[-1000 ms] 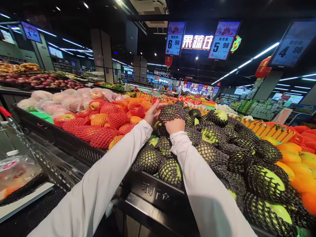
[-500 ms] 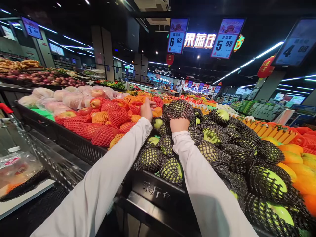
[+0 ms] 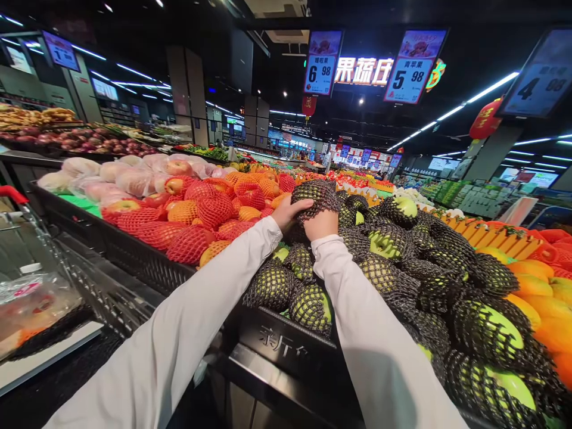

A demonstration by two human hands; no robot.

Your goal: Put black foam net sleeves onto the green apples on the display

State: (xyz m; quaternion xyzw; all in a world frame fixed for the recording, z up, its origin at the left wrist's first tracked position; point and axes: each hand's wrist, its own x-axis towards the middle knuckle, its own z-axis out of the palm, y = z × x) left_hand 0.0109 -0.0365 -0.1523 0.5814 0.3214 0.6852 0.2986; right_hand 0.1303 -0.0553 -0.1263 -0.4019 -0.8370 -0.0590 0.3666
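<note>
A green apple in a black foam net (image 3: 316, 194) is held up just above the pile, its fruit mostly covered by the mesh. My right hand (image 3: 323, 225) grips it from below and behind, with the fingers hidden under the net. On the other side, my left hand (image 3: 287, 213) has its thumb laid across the net and its other fingers tucked out of sight. Beneath my wrists, more netted green apples (image 3: 310, 307) fill the black bin (image 3: 286, 342).
Apples in red and orange nets (image 3: 214, 208) lie to the left, with plastic-wrapped fruit (image 3: 134, 173) farther left. Orange fruit (image 3: 543, 310) sits at right. A shopping cart (image 3: 75, 280) stands at lower left. Price signs (image 3: 322, 62) hang overhead.
My left hand has moved right from over the red-netted apples and closed on the netted green apple. My right hand has shifted slightly left with that apple.
</note>
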